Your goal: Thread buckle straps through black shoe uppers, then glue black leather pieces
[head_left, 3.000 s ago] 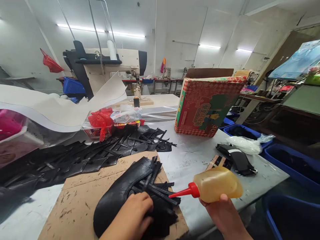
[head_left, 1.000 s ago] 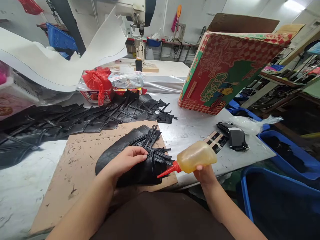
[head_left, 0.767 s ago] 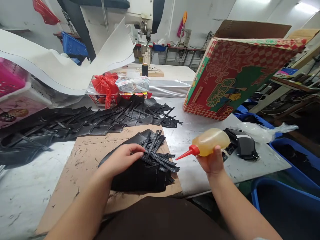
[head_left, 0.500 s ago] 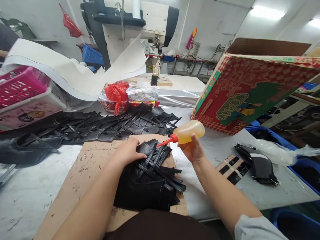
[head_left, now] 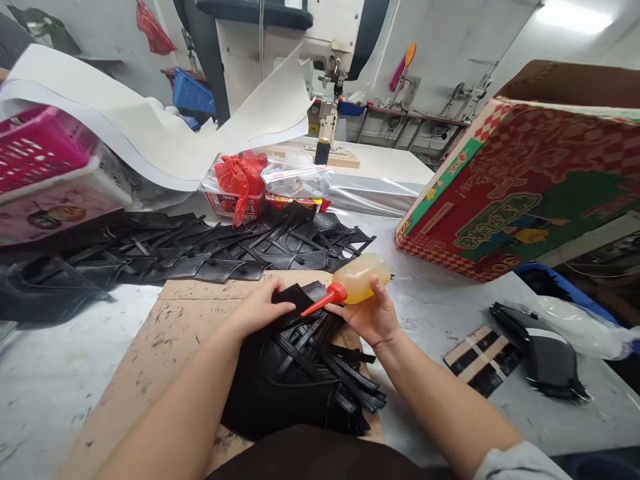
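Note:
In my right hand (head_left: 373,317) is a squeeze bottle (head_left: 363,275) of yellowish liquid, lying tilted with its red nozzle pointing down to the left. The nozzle tip is close to a black leather piece with woven straps (head_left: 300,363); whether it touches I cannot tell. My left hand (head_left: 263,307) pinches the upper edge of that leather, holding a flap raised between thumb and fingers. Beneath the leather lies a stained cardboard sheet (head_left: 185,320). Behind my hands, a long row of similar black leather pieces (head_left: 200,250) overlaps across the table.
A red and green carton (head_left: 515,193) stands at the right. Near it lie a strapped bundle (head_left: 483,360) and black pieces (head_left: 550,353). Pink and white baskets (head_left: 55,193) sit at the left under white sheets (head_left: 165,147). A sewing machine (head_left: 300,67) stands at the back.
My left hand has lifted the leather's top edge into a raised flap. The bottle has moved down and left, its nozzle nearer the leather. The view has shifted slightly.

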A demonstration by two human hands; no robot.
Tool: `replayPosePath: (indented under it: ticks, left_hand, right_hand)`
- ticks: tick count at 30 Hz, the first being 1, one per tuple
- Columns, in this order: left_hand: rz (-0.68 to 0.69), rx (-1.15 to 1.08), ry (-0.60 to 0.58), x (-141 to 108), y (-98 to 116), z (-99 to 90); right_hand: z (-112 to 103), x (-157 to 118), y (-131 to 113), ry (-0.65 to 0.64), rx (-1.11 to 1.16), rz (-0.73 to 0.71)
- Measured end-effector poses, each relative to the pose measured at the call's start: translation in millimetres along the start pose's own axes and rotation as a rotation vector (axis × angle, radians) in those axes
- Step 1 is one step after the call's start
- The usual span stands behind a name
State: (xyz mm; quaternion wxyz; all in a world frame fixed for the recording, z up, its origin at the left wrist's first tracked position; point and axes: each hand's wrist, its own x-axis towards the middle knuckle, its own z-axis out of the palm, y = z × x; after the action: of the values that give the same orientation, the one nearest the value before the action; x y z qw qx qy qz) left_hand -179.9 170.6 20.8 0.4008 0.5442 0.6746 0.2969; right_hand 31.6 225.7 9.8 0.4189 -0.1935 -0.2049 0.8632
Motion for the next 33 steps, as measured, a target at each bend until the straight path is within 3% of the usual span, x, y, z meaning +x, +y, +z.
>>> replayPosePath:
  ticks: [2,4,11,13,26,33]
  left_hand:
    - [-0.03,-0.28,-0.068,1.3,-2.8,-1.8]
    - [-0.05,-0.407,-0.109,1.7,-3.5,-2.3]
    - [-0.037,-0.34,-0.111,3.7,-4.0,0.8]
    - [-0.029,-0.321,-0.117,3.6,-4.8,0.4]
    - [-0.062,-0.298,-0.144,-1.2,2.4,-3.1]
    - [-0.063,-0.344,-0.154,0.0,-1.1,-2.7]
  right_hand:
    - [-2.8,-3.6,-3.2,0.005,-0.004,-0.02]
    - [-4.9,-3.2,-7.4,0.013,-0.044,-0.057]
    - [-4.7,25.4,-40.6,0.001,-0.474,-0.493]
    - [-1.4,34.8,-46.7,0.006,-0.554,-0.541]
    - [-3.7,60.1,-42.0,-0.019,-0.713,-0.432]
    - [-5.3,56.6,-44.6,-0.048,-0.72,-0.447]
